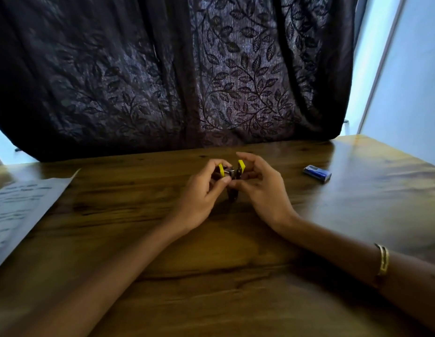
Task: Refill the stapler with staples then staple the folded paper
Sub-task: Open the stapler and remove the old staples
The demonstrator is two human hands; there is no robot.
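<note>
Stapler (232,175) sits opened between both hands, each grip pinching one yellow half.

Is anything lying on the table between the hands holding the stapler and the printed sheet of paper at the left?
Nothing visible. Bare wooden table separates the yellow stapler, held by the left hand and right hand, from the white printed paper. The small blue box lies on the opposite side.

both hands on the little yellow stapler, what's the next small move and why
Probably free the right hand and reach for the blue staple box: the stapler looks hinged open between both hands, the box lies closed and untouched to the right, and no staples are visible yet.
</note>
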